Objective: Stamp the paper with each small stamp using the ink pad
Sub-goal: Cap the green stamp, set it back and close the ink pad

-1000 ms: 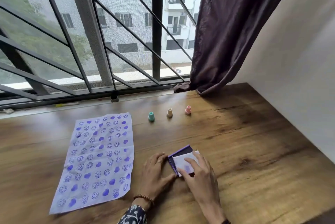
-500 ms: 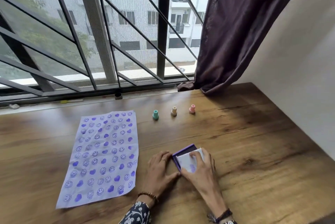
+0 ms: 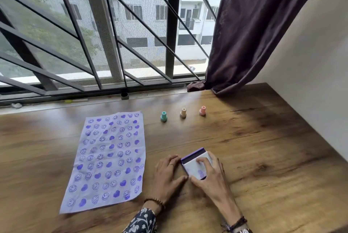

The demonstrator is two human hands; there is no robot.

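Since a second ago: white lid pressed further down over the ink pad (image 3: pixel 195 163), only a purple strip along the far edge uncovered; stamps and paper unmoved. Right hand (image 3: pixel 211 176) flat on the lid, fingers spread, pushing rather than gripping. Left hand (image 3: pixel 167 172) braced against the pad's near-left side, thumb touching its corner, grip loose, nothing held. Paper (image 3: pixel 107 159) on the bench (image 3: pixel 263 157), left of the hands, filled edge to edge with purple smileys and hearts, slightly creased. Teal stamp (image 3: pixel 163 116), beige stamp (image 3: pixel 183 113), pink stamp (image 3: pixel 202 110) upright in a row beyond. Stamping apparently finished; closing up likely the last step.
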